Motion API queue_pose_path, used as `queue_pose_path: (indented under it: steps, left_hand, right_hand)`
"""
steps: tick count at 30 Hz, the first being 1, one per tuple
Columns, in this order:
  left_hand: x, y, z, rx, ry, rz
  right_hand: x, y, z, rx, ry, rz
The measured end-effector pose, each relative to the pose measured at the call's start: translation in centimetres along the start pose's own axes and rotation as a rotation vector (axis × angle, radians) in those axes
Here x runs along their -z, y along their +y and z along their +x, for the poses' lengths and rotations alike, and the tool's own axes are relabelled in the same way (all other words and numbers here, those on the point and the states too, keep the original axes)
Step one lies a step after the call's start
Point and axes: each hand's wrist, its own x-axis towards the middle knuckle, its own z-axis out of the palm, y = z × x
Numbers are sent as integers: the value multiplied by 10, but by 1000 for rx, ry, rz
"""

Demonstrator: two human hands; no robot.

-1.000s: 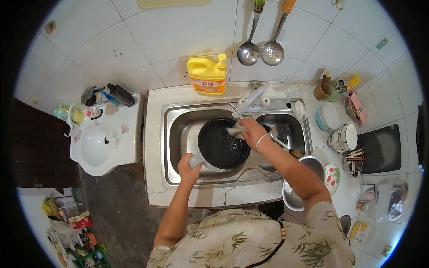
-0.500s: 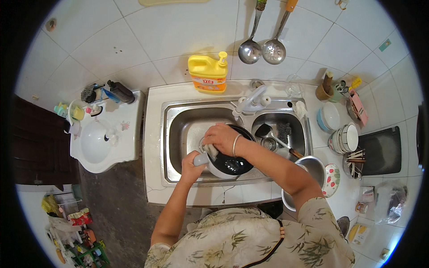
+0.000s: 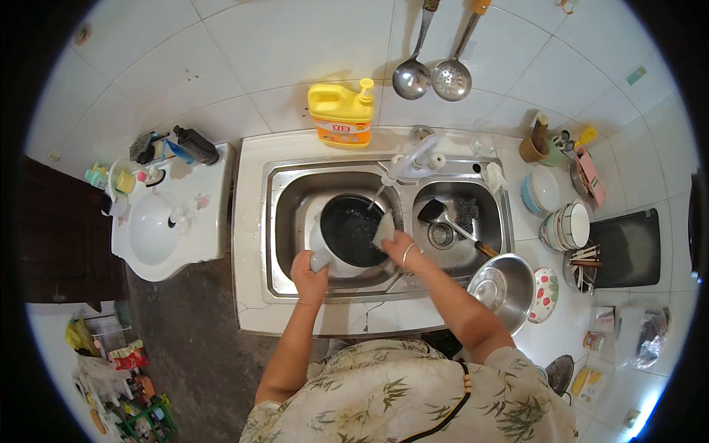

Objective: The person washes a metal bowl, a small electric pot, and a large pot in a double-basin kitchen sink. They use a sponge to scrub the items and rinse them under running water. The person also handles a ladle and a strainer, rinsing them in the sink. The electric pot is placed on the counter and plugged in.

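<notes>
My left hand [image 3: 307,279] is wrapped round the grey handle [image 3: 320,260] of a saucepan [image 3: 347,232] with a dark inside and a pale outside. The pan sits in the larger left sink basin, its open top facing up. Water runs into it from the white faucet [image 3: 415,161]. At the pan's right rim, my right hand [image 3: 399,249] pinches a pale cloth or pad [image 3: 384,228]; its exact kind is unclear. A bracelet circles that wrist.
The right basin holds a black spatula [image 3: 432,212] and a dark scouring pad [image 3: 466,210]. A steel bowl [image 3: 509,279] stands on the counter's right, near stacked bowls [image 3: 573,224]. Behind the sink is a yellow detergent jug [image 3: 340,114]. Two ladles hang above.
The pan has gone from tilted to more level, and water now visibly falls into it. My right hand has moved with the cloth from the handle side to the right rim.
</notes>
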Motion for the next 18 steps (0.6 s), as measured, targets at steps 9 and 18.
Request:
queue_pose_path:
  steps: [9, 18]
  left_hand:
    - [-10, -5, 3, -62, -60, 67]
    - [-20, -6, -9, 170, -96, -77]
  right_hand:
    - [-23, -11, 6, -59, -3, 590]
    - [65, -9, 60, 223, 480, -167]
